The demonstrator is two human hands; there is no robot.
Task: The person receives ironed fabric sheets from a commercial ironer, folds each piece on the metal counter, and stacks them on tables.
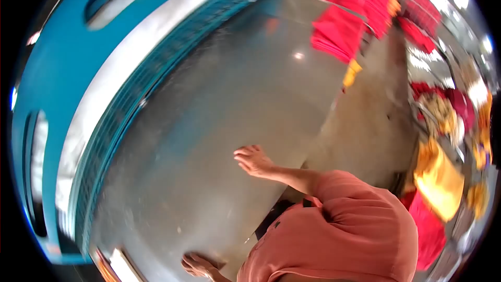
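Fingers (243, 151) over grey table (209, 120), blue machine (78, 57) alongside (red cloth (338, 32), far corner)

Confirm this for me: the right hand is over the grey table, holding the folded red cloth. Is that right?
Not quite: the right hand is over the grey table, but it holds no cloth. In the head view, the folded red cloth lies apart from that hand, nearer the top.

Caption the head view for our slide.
Left hand and right hand, both empty, over a grey table beside a blue panel, red cloth at one end.
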